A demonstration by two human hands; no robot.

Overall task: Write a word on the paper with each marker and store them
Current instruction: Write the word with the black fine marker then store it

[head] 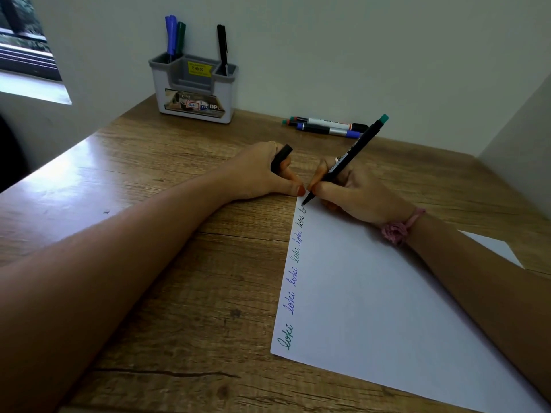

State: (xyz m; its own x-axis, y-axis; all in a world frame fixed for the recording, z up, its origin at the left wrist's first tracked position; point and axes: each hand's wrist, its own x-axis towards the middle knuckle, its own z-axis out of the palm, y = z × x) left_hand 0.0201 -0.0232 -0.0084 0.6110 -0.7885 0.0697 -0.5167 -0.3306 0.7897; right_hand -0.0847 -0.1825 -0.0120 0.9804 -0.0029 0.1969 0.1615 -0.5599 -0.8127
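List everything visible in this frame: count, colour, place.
paper: one, white, on the desk, "loki" written repeatedly along its left edge
marker in use: one, black with green end, tip at the paper's far corner
cap: one, black, in the left hand
loose markers: three, green, red and blue, lying near the wall
holder: one, grey and white, by the wall
stored markers: about three, blue, green, black, upright in the holder
desk: one, wooden
left hand: grips the cap
right hand: grips the marker, pink wristband
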